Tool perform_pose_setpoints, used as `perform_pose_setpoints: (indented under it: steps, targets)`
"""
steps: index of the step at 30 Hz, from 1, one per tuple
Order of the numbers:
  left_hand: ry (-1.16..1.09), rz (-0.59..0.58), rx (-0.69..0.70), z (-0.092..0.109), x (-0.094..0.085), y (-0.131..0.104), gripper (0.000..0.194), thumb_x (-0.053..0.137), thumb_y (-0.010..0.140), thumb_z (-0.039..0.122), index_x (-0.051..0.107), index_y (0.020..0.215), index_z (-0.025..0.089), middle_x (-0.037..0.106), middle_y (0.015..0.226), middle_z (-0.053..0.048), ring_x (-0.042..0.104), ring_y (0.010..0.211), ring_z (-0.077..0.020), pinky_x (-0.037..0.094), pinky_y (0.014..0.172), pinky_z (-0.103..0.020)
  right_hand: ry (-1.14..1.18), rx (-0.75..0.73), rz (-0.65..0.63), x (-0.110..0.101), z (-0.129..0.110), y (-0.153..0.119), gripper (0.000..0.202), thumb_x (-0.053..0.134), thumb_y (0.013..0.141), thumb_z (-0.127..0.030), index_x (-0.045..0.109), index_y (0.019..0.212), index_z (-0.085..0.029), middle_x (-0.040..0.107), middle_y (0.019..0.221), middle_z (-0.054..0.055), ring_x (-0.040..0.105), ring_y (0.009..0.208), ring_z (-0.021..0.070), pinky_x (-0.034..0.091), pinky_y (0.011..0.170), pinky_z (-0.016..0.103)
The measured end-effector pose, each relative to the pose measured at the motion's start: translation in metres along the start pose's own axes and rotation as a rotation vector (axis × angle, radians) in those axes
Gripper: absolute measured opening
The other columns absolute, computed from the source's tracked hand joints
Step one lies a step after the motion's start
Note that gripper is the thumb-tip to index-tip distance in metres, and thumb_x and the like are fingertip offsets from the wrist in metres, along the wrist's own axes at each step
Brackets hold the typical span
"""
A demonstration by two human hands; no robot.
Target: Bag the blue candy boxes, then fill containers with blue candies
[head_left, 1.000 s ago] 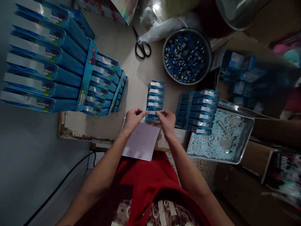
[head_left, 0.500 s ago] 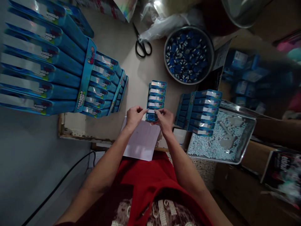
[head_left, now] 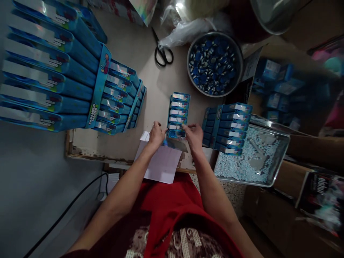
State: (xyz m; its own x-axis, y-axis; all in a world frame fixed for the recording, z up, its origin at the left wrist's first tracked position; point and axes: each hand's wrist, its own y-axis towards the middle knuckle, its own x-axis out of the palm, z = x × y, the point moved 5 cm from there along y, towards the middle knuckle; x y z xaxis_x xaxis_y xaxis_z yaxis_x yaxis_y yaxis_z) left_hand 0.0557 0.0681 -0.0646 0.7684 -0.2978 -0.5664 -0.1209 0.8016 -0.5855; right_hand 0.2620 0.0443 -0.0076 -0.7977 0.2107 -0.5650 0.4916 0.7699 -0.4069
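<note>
A: Where was the row of blue boxes (head_left: 178,112) noted?
B: On the counter (head_left: 158,86), its right side touched by fingertips of the right hand (head_left: 195,136). Its left side was flanked by the left hand (head_left: 156,135), near white paper (head_left: 161,163).
A: Grip clenched or released?
B: Could not be told for either — left fingers were seen curled.

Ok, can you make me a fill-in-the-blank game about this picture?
1. The scissors have ____ handles.
2. The rim of the bowl is a ____, not a square.
3. Between the left hand and the right hand is the near end of a row of ____ packs.

Missing words: black; circle; blue.
</note>
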Motion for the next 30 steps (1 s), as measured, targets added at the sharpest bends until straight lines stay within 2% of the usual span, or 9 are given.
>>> perform_pose_setpoints:
  steps: [3,5,9,12,14,18,23,27,30]
  targets:
    - [-0.070,0.092,0.105,-0.013,-0.007,-0.014,0.028,0.076,0.080,0.032,0.060,0.098,0.017,0.069,0.089,-0.008,0.063,0.078,-0.0179,0.045,0.070,-0.028,0.248,0.044,0.011,-0.009,-0.011,-0.012,0.045,0.073,0.075,-0.060,0.052,0.088,-0.022,0.062,0.073,-0.001,0.062,0.062,0.0179,0.050,0.051,0.030]
    - [-0.203,0.071,0.135,-0.021,-0.012,-0.023,0.026,0.072,0.082,0.042,0.064,0.088,0.018,0.069,0.083,-0.005,0.062,0.074,-0.0168,0.045,0.067,-0.026,0.358,0.069,0.016,-0.010,-0.019,-0.018,0.047,0.074,0.075,-0.060,0.049,0.088,-0.023,0.060,0.073,-0.002,0.059,0.057,0.0164,0.050,0.047,0.030]
    - [-0.488,-0.224,0.118,-0.026,-0.013,-0.034,0.051,0.064,0.082,0.066,0.075,0.082,0.016,0.073,0.078,-0.007,0.066,0.073,-0.0191,0.049,0.066,-0.028,0.389,0.050,0.069,-0.001,-0.030,-0.025,0.046,0.072,0.078,-0.061,0.049,0.088,-0.023,0.059,0.071,-0.003,0.058,0.057,0.0150,0.048,0.051,0.028]
    - [-0.580,-0.380,0.192,-0.020,-0.017,-0.037,0.053,0.069,0.077,0.066,0.079,0.090,0.016,0.077,0.092,-0.010,0.069,0.090,-0.0227,0.051,0.081,-0.030,0.285,-0.003,0.130,0.009,-0.036,-0.028,0.044,0.071,0.080,-0.061,0.051,0.087,-0.022,0.059,0.068,-0.003,0.057,0.060,0.0137,0.045,0.056,0.026]
    - [-0.595,-0.433,0.235,-0.017,-0.019,-0.037,0.050,0.075,0.073,0.061,0.079,0.097,0.017,0.077,0.100,-0.010,0.068,0.097,-0.0237,0.051,0.087,-0.031,0.222,-0.015,0.135,0.015,-0.038,-0.030,0.044,0.067,0.083,-0.063,0.051,0.087,-0.022,0.058,0.068,-0.004,0.056,0.060,0.0133,0.043,0.057,0.025]
    - [-0.584,-0.378,0.259,-0.015,-0.019,-0.037,0.040,0.082,0.070,0.050,0.077,0.093,0.017,0.075,0.095,-0.008,0.067,0.094,-0.0216,0.051,0.088,-0.031,0.138,-0.045,0.149,0.024,-0.039,-0.034,0.043,0.065,0.084,-0.064,0.052,0.084,-0.022,0.055,0.064,-0.005,0.054,0.059,0.0134,0.041,0.059,0.025]
    - [-0.644,-0.287,0.180,-0.015,-0.015,-0.036,0.037,0.085,0.066,0.047,0.074,0.085,0.016,0.074,0.089,-0.007,0.065,0.087,-0.0192,0.052,0.081,-0.030,0.155,-0.081,0.086,0.027,-0.039,-0.043,0.040,0.064,0.087,-0.061,0.052,0.081,-0.022,0.055,0.066,-0.005,0.053,0.060,0.0124,0.041,0.058,0.024]
    - [-0.615,-0.278,0.175,-0.014,-0.014,-0.035,0.042,0.090,0.058,0.045,0.072,0.083,0.017,0.072,0.087,-0.005,0.063,0.083,-0.0175,0.051,0.078,-0.029,0.247,-0.071,0.041,0.027,-0.036,-0.049,0.040,0.066,0.086,-0.059,0.052,0.079,-0.022,0.055,0.065,-0.005,0.053,0.059,0.0113,0.042,0.057,0.023]
    - [-0.599,-0.303,0.190,-0.013,-0.013,-0.034,0.037,0.086,0.064,0.047,0.071,0.079,0.017,0.071,0.085,-0.005,0.063,0.080,-0.0170,0.050,0.075,-0.028,0.272,-0.070,0.012,0.028,-0.034,-0.051,0.039,0.066,0.086,-0.059,0.053,0.082,-0.022,0.055,0.065,-0.005,0.054,0.059,0.0114,0.042,0.057,0.023]
